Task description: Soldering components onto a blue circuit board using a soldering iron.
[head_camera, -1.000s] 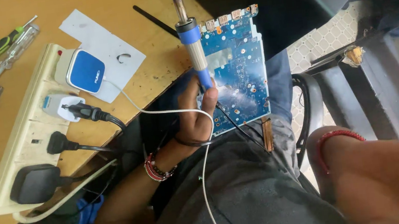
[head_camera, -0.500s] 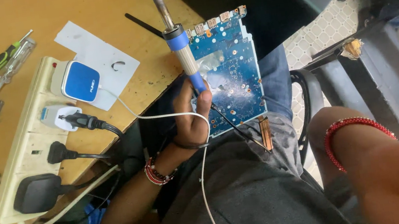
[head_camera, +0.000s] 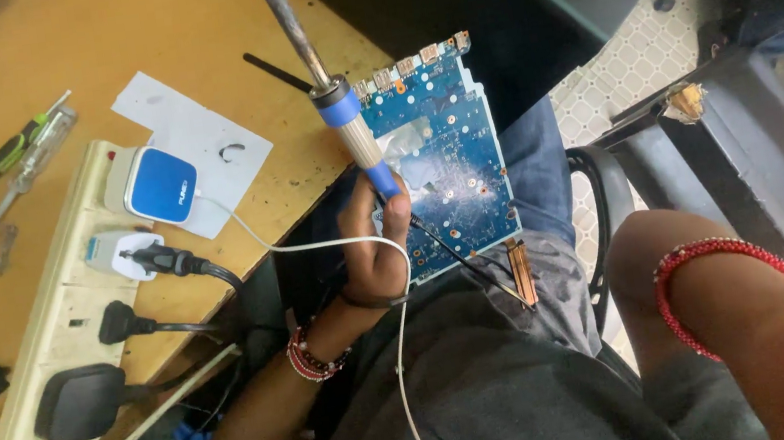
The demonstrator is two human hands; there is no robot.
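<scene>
Left hand [head_camera: 378, 252] sits centre frame, fingers curled shut around the blue grip of the iron [head_camera: 337, 106]. The iron's shaft runs up and left from the fist, out past the top edge of the frame, so the tip isn't visible. A white cord [head_camera: 315, 245] loops across the hand's knuckles and drops down over the lap. Red bead bracelet [head_camera: 307, 357] on that wrist.

The board [head_camera: 450, 162], blue, lies just right of and behind the hand, touching it; the thumb side overlaps its left edge. It's tilted, with the connector row at its top edge, centre top of frame, and its lower end resting on the lap. A silvery patch shows on it just right of the iron's grip. A thin black lead [head_camera: 469, 265] runs from under the fingers down and right across the board's lower corner.

Right hand: only the forearm shows at lower right, with a red bead band [head_camera: 710, 259] around it. The hand itself is out of frame, so can't tell how it's set.

Counter [head_camera: 86, 38], orange-brown, fills the upper left. On it is a cream power strip [head_camera: 53, 325] along the left, with a blue-and-white adapter [head_camera: 155, 186] and three black plugs in it. White paper [head_camera: 188, 126] lies beside the adapter. Two screwdrivers [head_camera: 15, 154] are at far left, well apart from the hand.
</scene>
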